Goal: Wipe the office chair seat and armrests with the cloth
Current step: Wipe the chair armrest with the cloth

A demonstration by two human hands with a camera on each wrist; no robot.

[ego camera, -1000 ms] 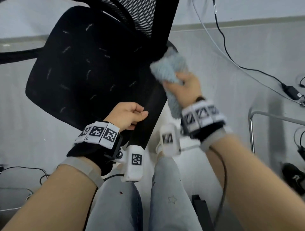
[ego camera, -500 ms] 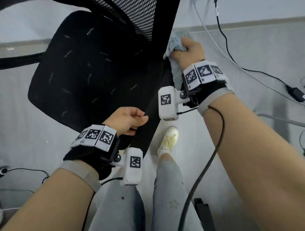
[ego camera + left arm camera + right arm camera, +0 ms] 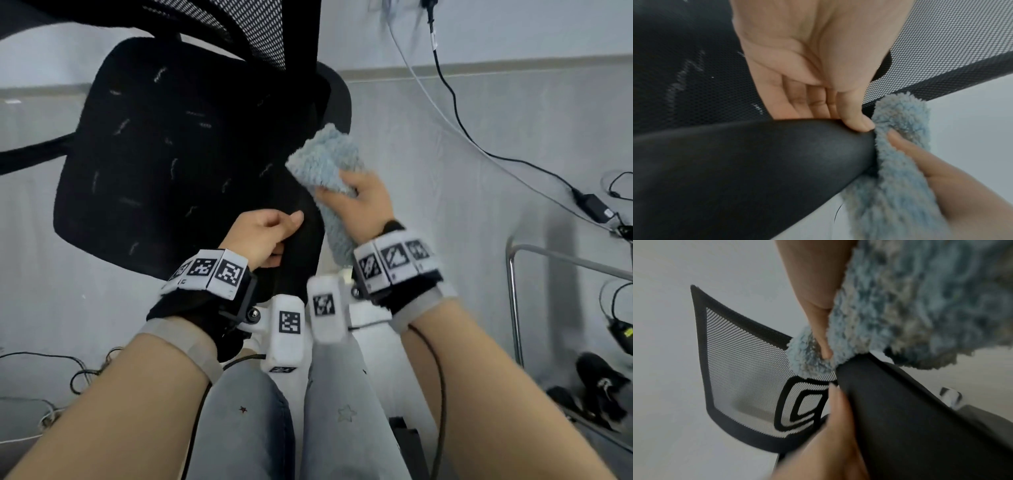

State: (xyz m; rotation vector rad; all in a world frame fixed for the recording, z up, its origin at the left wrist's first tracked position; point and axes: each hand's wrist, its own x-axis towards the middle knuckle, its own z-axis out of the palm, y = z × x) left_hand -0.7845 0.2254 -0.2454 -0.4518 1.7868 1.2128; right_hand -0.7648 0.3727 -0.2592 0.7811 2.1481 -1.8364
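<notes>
Knees in star-print jeans (image 3: 246,421) nearest the camera, then both wrists with their tagged bands. Left hand (image 3: 262,236) curled round the near end of the right armrest (image 3: 301,246), fingers folded over its inner edge, thumb tip lying on top and just touching the cloth (image 3: 323,162); seen from the left wrist as a steadying grip, not a wipe. Right hand (image 3: 359,202) clamped on the fluffy blue cloth, folded over the armrest pad so that pile lies on top and a tail hangs down the outer side. Step in hand, by judgement: wiping the right armrest lengthwise. To do it well: keep the cloth wrapped over both top and outer edge, press evenly, draw in one long pass from the backrest end toward the near tip, and lift the left thumb clear before the cloth arrives, or shift that grip lower. Beyond the hands, seat (image 3: 164,154) black mesh, flecked with pale lint, likely calling for firmer strokes. Farther still, mesh backrest (image 3: 250,27), and cables (image 3: 479,147) on the floor (image 3: 428,192).
</notes>
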